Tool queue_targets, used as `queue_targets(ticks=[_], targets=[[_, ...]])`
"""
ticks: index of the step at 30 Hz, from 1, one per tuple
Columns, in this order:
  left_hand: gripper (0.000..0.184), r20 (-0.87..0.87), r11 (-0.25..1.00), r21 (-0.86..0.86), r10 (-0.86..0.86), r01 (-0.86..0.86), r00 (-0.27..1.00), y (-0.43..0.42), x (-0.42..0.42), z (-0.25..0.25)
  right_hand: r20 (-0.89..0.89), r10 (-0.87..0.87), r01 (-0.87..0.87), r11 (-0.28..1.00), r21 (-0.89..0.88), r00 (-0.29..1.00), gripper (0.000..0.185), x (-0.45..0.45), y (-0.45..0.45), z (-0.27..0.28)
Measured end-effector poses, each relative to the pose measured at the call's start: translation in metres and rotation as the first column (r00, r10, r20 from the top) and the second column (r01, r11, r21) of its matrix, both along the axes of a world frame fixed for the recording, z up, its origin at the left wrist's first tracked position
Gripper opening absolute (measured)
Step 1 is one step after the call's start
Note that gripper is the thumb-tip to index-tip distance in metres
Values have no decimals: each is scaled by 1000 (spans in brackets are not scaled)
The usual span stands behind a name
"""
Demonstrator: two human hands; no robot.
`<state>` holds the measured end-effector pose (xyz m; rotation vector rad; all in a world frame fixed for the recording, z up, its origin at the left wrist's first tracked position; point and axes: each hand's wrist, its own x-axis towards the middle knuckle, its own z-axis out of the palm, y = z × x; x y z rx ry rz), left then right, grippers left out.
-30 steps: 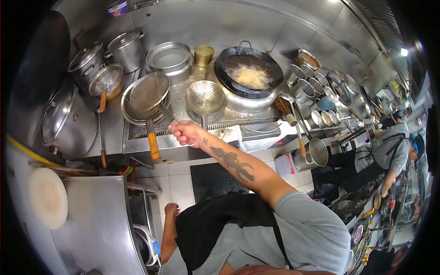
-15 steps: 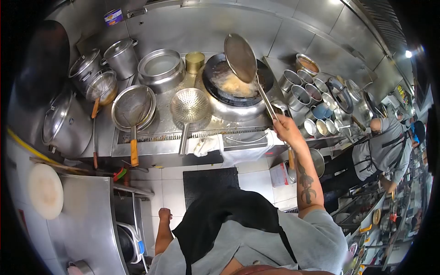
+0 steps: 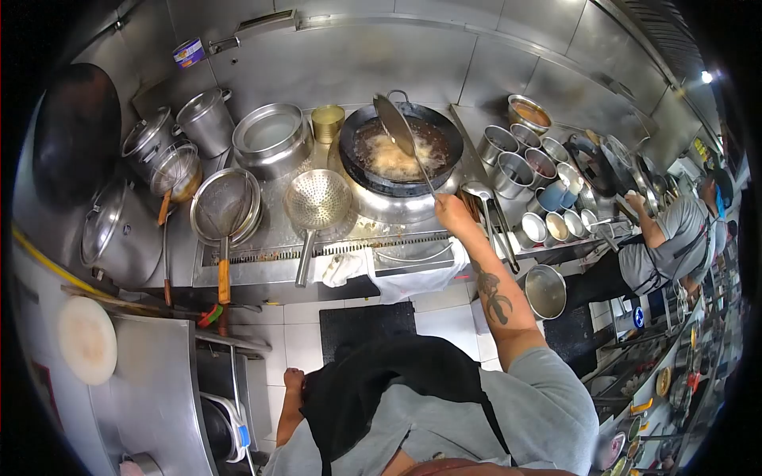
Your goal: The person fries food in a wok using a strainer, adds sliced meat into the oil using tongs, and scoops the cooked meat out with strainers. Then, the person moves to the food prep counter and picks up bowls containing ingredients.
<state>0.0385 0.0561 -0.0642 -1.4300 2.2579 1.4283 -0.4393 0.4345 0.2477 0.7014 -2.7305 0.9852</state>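
My right hand (image 3: 453, 214) is wrapped round the long thin handle of a round skimmer (image 3: 394, 125). The skimmer's head is tilted steeply over the black wok (image 3: 348, 163). Pale golden food (image 3: 394, 161) bubbles in dark oil inside that wok; I cannot tell whether the skimmer's lower edge touches it. Just right of my right hand, a ladle (image 3: 479, 192) and other long-handled tools rest on the stove's edge. My left hand (image 3: 294, 381) hangs low at my side, curled closed, with nothing visible in it.
A perforated strainer (image 3: 317, 198), a mesh strainer (image 3: 226, 205) and a large pot (image 3: 274, 147) stand left of the wok. Several metal canisters (image 3: 513, 171) are at its right. A co-worker (image 3: 671, 246) stands further right. A steel table (image 3: 151, 381) is at lower left.
My right hand has moved left with the skimmer. The skimmer's head has turned more edge-on and come lower over the wok, uncovering more of the food. The co-worker's arm now reaches toward the counter.
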Motion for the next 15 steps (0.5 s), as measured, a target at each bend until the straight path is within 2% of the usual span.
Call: queue_targets(ticks=[1,2,3,4,5,7,8,11,12,15], targets=[[13,88,992,-91,-80,88,993,-6,5,-4,32,7,-8,1000,25,999,20,-8,2,-3],[10,231,859,-308,-350,409,908,-14,7,-9,78,4,-5,1000,14,997,20,-17,6,-5],[8,423,582,-445,-533,681,732,-29,18,-32,127,-1,0,1000,3,992,21,-25,11,-8],[6,628,210,-476,-598,854,497,-35,18,-31,175,-5,6,1000,-7,985,22,-26,12,-4],[8,682,236,-416,-558,878,473,-40,20,-30,256,-31,60,993,-106,966,22,-24,15,-1],[9,668,250,-402,-578,881,469,-51,26,-23,414,-55,187,940,-285,909,23,-8,17,26],[9,690,255,-401,-548,880,473,-55,27,-20,427,-51,194,934,-299,903,22,-22,26,15],[7,624,314,-399,-595,862,506,-76,30,-32,398,-136,266,918,-293,907,22,-26,40,23],[7,602,338,-394,-608,855,518,-83,32,-34,419,-177,295,926,-234,890,22,-26,43,31],[6,556,375,-380,-638,845,533,-92,33,-44,544,-217,409,875,-260,811,22,-20,46,35]])
